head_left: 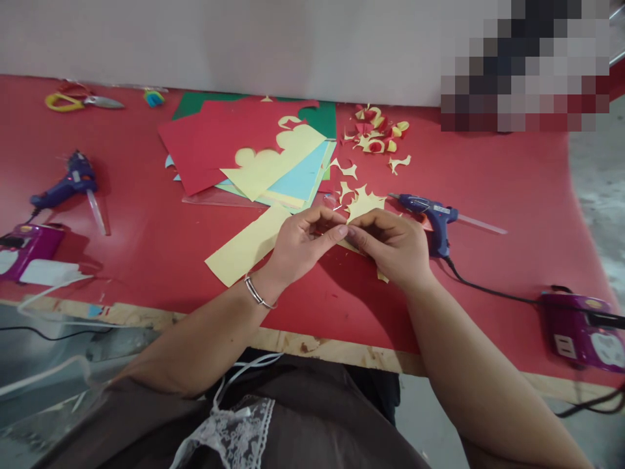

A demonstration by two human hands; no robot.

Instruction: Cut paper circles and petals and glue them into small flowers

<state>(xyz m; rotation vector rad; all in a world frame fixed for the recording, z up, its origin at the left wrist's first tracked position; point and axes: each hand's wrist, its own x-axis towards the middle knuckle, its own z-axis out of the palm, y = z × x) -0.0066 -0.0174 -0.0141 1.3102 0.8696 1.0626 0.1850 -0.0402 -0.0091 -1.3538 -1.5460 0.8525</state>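
My left hand (307, 240) and my right hand (393, 244) meet over the red table, thumbs and fingertips pinched together. Whatever sits between the fingertips is too small and covered to name. Just beyond them lies a spiky cut piece of yellow paper (365, 202). A yellow paper strip (247, 244) extends from beside my left hand toward the lower left. Close to my right hand rests a blue glue gun (430, 212) with a clear glue stick (481, 224) poking out of its back.
Stacked coloured sheets (234, 124) lie behind the hands, beside a pile of red and yellow paper pieces (375, 133). A second glue gun (73, 179), scissors (81, 101) and purple power strips (579, 326) stand toward the sides. A cord (493, 292) crosses the right side.
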